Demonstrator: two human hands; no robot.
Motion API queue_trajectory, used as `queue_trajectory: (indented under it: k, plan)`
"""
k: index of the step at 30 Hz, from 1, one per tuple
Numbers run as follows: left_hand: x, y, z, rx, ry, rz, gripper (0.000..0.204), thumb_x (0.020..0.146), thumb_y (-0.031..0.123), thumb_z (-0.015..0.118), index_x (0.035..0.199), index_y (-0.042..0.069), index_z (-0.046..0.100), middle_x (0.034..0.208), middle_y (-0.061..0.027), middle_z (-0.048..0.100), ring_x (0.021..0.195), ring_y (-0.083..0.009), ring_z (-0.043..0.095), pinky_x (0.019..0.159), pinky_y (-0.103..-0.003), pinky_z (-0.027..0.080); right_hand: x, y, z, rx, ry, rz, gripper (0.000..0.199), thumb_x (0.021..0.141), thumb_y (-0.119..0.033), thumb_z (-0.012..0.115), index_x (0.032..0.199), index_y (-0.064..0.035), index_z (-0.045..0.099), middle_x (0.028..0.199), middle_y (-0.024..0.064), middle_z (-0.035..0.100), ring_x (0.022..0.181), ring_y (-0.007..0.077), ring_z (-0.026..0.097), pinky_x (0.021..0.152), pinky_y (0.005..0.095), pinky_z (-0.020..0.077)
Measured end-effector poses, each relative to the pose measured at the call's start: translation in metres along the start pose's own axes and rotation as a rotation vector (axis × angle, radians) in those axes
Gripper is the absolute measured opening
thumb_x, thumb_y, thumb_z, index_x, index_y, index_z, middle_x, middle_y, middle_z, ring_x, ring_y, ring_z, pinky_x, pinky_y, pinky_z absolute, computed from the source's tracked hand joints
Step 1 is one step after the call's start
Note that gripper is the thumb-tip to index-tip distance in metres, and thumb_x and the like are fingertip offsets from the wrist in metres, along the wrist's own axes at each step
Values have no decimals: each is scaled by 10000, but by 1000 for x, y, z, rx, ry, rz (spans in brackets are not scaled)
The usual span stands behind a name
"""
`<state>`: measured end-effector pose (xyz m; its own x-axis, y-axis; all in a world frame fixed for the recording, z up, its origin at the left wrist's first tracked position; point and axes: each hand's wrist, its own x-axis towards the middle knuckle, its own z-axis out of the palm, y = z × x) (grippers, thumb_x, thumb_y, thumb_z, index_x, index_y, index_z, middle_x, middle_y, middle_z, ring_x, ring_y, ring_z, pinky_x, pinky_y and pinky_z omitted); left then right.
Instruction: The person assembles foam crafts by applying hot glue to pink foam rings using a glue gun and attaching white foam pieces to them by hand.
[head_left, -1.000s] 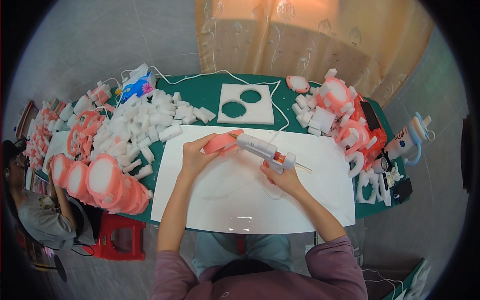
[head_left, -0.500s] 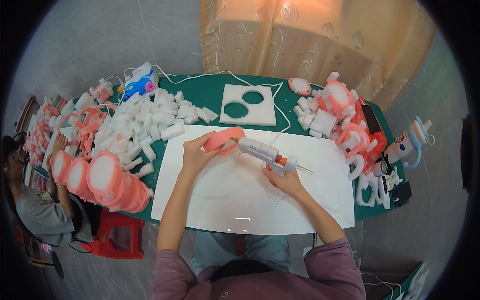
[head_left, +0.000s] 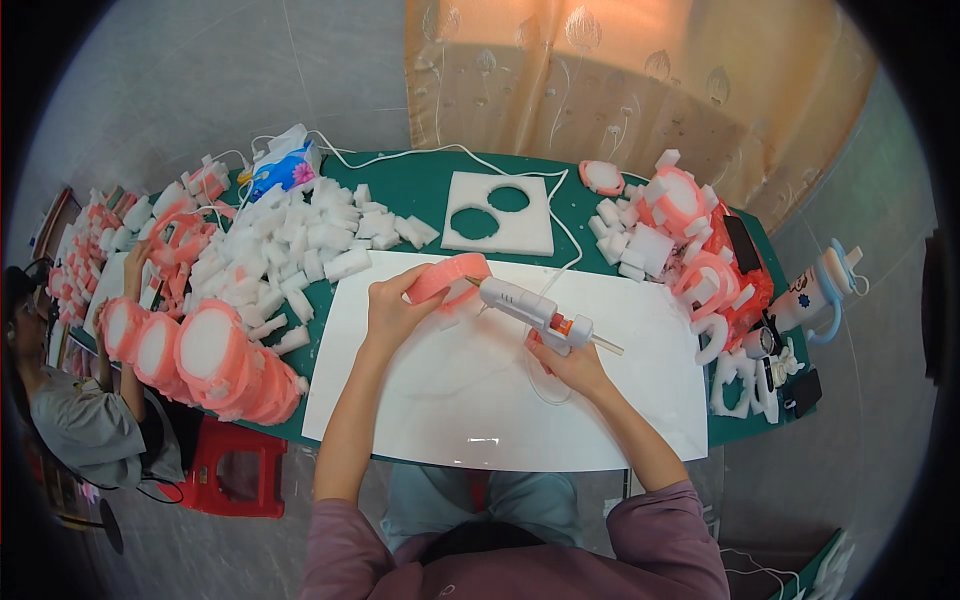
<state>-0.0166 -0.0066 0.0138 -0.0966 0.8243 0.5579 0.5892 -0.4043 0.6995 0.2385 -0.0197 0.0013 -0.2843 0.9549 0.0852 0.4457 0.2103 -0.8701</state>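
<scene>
Over the white board (head_left: 430, 400), my left hand (head_left: 395, 308) grips a pink foam ring (head_left: 455, 268), fingers wrapped round its left side. A white hot glue gun (head_left: 520, 302) is held in my right hand (head_left: 568, 362), the hand closed round its handle. Its brass-coloured nozzle points left and meets or nearly meets the ring's inner edge; I cannot tell if they touch. A translucent glue stick (head_left: 607, 346) pokes out of the gun's back end. The fingertips of my left hand are partly hidden behind the ring.
White foam blocks (head_left: 300, 235) heap at the left, beside stacked pink rings with white centres (head_left: 212, 345). A white foam sheet (head_left: 500, 238) with two round holes lies at the back. Pink pieces (head_left: 680, 200) and a tumbler (head_left: 808, 295) stand right. A co-worker (head_left: 85, 420) sits left.
My hands, the ring and the glue gun hold almost the same place. At the left, the co-worker's hand has moved up toward the pink foam pieces.
</scene>
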Motion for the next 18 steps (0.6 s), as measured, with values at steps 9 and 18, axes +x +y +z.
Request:
queue_trajectory:
  k: [9,18]
  plan:
    - [2,0,0,-32,30,-83,332,654,119,704,954,-2,626,761,-99,650,652,-121,609,639,-225,478,22,10,-19,160,198,82,265,764,-219,621,963,-43,617,614,29,576,510,75,531,461,222,419]
    - [2,-3,1,-51,87,-24,323,635,140,718,929,33,639,732,-112,646,602,-163,615,587,-235,473,54,54,-28,21,358,-86,281,777,-225,601,954,-7,614,771,104,624,693,156,572,642,278,433]
